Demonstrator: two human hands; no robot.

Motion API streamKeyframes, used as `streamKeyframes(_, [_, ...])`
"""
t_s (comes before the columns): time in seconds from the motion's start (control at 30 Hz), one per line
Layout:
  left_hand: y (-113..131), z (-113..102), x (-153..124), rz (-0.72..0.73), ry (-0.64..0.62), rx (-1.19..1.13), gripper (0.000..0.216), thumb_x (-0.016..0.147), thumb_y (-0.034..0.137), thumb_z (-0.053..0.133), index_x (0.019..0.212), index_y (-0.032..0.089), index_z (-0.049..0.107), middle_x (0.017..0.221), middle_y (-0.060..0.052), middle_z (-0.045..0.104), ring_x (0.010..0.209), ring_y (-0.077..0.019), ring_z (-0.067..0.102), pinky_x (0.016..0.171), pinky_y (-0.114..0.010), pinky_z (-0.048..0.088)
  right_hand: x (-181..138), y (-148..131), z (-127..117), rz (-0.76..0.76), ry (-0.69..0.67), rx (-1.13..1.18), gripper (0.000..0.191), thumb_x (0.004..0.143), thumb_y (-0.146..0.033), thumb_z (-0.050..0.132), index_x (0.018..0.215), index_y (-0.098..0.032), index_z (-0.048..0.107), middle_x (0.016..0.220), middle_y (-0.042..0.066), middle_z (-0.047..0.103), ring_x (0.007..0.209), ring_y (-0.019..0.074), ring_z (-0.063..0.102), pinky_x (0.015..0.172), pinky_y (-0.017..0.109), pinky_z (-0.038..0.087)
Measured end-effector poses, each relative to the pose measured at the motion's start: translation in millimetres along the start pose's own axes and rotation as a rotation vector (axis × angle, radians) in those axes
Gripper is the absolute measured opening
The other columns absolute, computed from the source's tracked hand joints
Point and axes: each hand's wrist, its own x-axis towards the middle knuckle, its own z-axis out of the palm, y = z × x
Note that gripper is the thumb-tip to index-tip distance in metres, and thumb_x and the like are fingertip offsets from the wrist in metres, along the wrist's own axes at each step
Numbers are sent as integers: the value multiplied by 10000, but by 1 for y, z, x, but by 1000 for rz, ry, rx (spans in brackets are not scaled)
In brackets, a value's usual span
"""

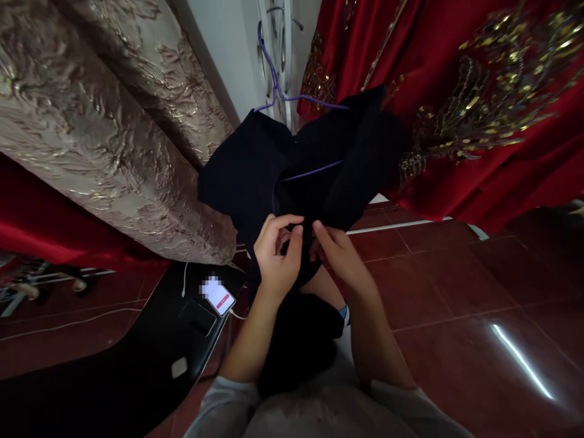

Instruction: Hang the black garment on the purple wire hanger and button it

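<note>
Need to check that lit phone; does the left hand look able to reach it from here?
Probably yes: the lit phone lies uncovered on the black table beside the left forearm, the way apparently free. The left hand, though, is at the dark garment and would have to leave it.

My left forearm [250,337] and right forearm [376,328] reach from the near side, converging. My left hand [277,252] curls, index fingertip close above the thumb; beside it, apart, my right hand [341,255] points one fingertip far and left.
</note>
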Motion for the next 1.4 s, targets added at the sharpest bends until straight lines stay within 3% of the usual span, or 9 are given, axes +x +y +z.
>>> streamKeyframes(0.27, [-20,1,-23,-188,134,-69,336,940,140,598,1215,296,486,1259,-98,583,1140,-219,662,997,-417,594,19,54,35,136,149,299,399,846,-509,713,657,-196,552,572,-26,500,537,104,435,521,249,334])
streamKeyframes(0.4, [-58,-17,-36,-326,-60,-43,230,832,74,518,997,227,470,886,-26,637,880,-169,688,891,-362,599,6,62,45,160,197,306,508,823,-538,727,549,-194,472,501,-38,426,477,81,337,491,257,260])
streamKeyframes(0.5, [-67,-18,-42,-413,-274,-57,238,844,103,597,1058,205,578,980,-52,678,966,-191,691,919,-357,579,5,63,49,143,241,283,507,778,-561,773,547,-191,515,531,-24,481,500,90,389,507,261,311])
streamKeyframes(0.63, [-66,-11,-43,-365,-193,-21,52,942,186,625,890,184,632,872,-39,644,854,-168,666,817,-309,553,7,60,43,51,124,273,385,838,-524,745,648,-208,633,542,-31,497,509,101,413,524,268,351])
streamKeyframes(0.77, [-78,-1,-48,-330,-88,33,127,988,236,583,884,178,629,847,-42,619,798,-156,638,747,-288,535,20,38,31,-16,-24,263,322,895,-473,696,695,-223,670,540,-26,547,497,110,460,533,275,414])
streamKeyframes(0.97, [-113,16,-55,-256,-90,263,141,990,235,504,1004,163,624,894,-76,664,784,-162,653,741,-329,548,79,-58,15,-282,109,246,298,913,-435,691,716,-214,653,546,-29,544,496,84,468,517,231,394])
streamKeyframes(1.17, [-101,7,-7,-124,-367,194,145,968,282,575,902,180,655,771,-4,671,645,-97,650,631,-271,492,101,-89,3,-417,131,223,495,866,-708,672,752,-227,640,538,-21,566,406,74,346,393,245,244])
streamKeyframes(1.3, [-58,-5,61,2,-209,134,316,1024,294,525,1337,248,511,1004,-24,691,842,-134,689,803,-310,567,93,-81,1,-365,78,165,383,956,-535,649,766,-202,631,492,-55,523,406,61,377,412,211,266])
streamKeyframes(1.4, [-26,-3,105,222,-163,263,257,1055,394,535,1262,261,610,1145,-53,666,976,-191,682,868,-359,564,91,-80,3,-438,55,178,275,980,-364,629,765,-193,622,510,-64,532,428,63,411,460,212,315])
